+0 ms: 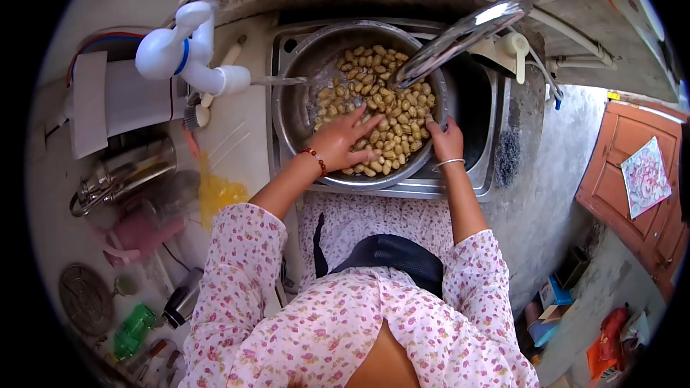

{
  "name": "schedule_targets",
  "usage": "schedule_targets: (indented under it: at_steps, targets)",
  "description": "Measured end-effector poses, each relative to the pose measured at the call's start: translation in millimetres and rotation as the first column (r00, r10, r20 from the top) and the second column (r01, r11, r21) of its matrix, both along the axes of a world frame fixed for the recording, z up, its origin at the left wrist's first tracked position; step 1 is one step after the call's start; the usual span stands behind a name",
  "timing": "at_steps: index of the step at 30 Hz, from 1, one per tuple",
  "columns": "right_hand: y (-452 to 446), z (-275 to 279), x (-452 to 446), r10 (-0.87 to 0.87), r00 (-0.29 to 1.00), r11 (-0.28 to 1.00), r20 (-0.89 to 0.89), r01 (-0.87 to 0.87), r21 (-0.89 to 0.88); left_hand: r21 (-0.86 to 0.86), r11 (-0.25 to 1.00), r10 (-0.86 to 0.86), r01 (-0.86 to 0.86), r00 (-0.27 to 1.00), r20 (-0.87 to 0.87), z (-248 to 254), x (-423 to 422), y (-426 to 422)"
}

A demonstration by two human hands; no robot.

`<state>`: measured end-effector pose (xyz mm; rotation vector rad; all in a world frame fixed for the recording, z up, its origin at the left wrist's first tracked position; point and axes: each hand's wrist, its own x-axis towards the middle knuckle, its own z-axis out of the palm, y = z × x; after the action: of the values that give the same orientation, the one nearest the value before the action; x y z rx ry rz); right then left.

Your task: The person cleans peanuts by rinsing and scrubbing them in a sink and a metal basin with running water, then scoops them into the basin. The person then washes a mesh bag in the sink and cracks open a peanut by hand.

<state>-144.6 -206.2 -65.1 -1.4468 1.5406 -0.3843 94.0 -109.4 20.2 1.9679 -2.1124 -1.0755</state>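
A round metal basin (pixel 290 129) sits in the steel sink, holding many wet peanuts in their shells (pixel 395 118). My left hand (pixel 345 140), with a beaded bracelet at the wrist, lies over the peanuts with its fingers spread, touching them. Gripping the basin's right rim is my right hand (pixel 447 142), which wears a pale bangle; some of its fingers are hidden. Water (pixel 284 80) runs from a white plastic tap (pixel 194 57) into the basin's left side. Above the peanuts hangs a shiny chrome faucet (pixel 460 39).
Around the basin is the steel sink (pixel 402 190), with a dark compartment (pixel 467 100) on the right. A dark scouring pad (pixel 507 158) lies beside it. On the left counter are a yellow plastic bag (pixel 219 194), a metal kettle (pixel 133 172) and a green bottle (pixel 134 330).
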Motion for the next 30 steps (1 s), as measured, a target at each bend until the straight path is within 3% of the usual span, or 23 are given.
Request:
schedule_targets:
  at_steps: [2,3,4,5,6,9,12,13,16,17,18,19,20,22,26,27,30]
  targets:
    - [-4.7,-27.8,-10.5,-0.103,0.976,0.972,0.193,0.057,0.23,-0.114,0.987,0.116,-0.115,0.993,-0.002,3.0,11.7,6.7]
    - [-6.0,-27.5,-9.6,-0.173,0.951,0.934,0.258,0.075,0.35,-0.353,0.929,0.144,-0.109,0.987,0.073,-0.8,24.0,13.1]
    - [-7.4,-18.4,-3.2,-0.248,0.917,0.881,0.311,0.08,0.466,-0.453,0.869,0.29,-0.2,0.947,0.14,5.0,32.8,18.9]
    - [-11.1,-7.5,-0.3,-0.234,0.945,0.846,0.228,0.082,0.527,-0.552,0.789,0.432,-0.269,0.882,0.189,12.8,40.2,25.2]
    - [-9.5,-7.0,2.8,-0.23,0.938,0.864,0.261,0.073,0.498,-0.65,0.692,0.565,-0.314,0.796,0.216,18.0,46.9,29.4]
    - [-6.5,-17.9,1.7,-0.19,0.913,0.932,0.361,0.052,0.358,-0.588,0.357,0.853,-0.726,0.51,-0.112,-29.9,66.3,46.0]
    - [-5.0,-10.5,-4.7,-0.087,0.94,0.966,0.331,-0.001,0.258,-0.327,0.186,0.947,-0.927,0.258,-0.193,-50.3,72.9,37.5]
    - [-2.6,-8.3,-6.0,-0.073,0.938,0.976,0.339,-0.003,0.22,-0.424,0.173,0.936,-0.889,0.283,-0.211,-59.9,75.1,37.6]
    - [4.6,2.0,-7.1,-0.144,0.929,0.981,0.342,0.089,0.171,-0.345,0.114,0.874,-0.932,0.259,-0.412,-73.1,78.8,41.3]
    - [6.4,10.9,-11.9,-0.138,0.936,0.981,0.325,0.083,0.178,-0.305,0.155,0.847,-0.94,0.285,-0.448,-74.4,79.8,42.2]
    - [5.9,32.6,-14.4,-0.134,0.943,0.979,0.304,0.079,0.187,-0.37,0.169,0.853,-0.914,0.324,-0.41,-77.2,77.9,41.3]
    - [12.5,56.8,-7.2,-0.201,0.908,0.977,0.366,0.157,0.147,-0.314,0.182,0.847,-0.932,0.311,-0.431,-63.6,70.9,37.4]
    - [15.5,75.9,-8.3,-0.171,0.944,0.983,0.283,0.146,0.108,-0.261,0.199,0.836,-0.945,0.303,-0.458,-48.9,66.3,30.9]
    - [23.7,105.0,-20.5,-0.121,0.987,0.993,0.102,0.12,0.021,-0.312,0.207,0.815,-0.927,0.34,-0.469,-53.9,58.3,28.9]
    - [41.7,114.5,-43.8,-0.164,0.971,0.986,0.177,0.167,-0.006,-0.319,0.272,0.795,-0.908,0.399,-0.456,-38.7,38.9,25.8]
    - [46.4,128.1,-38.7,-0.183,0.964,0.982,0.193,0.186,0.001,-0.178,0.24,0.765,-0.954,0.299,-0.57,-26.9,30.1,23.6]
    - [54.7,143.8,-44.2,-0.239,0.953,0.971,0.183,0.234,0.051,-0.333,0.307,0.708,-0.892,0.448,-0.546,-39.1,22.1,25.0]
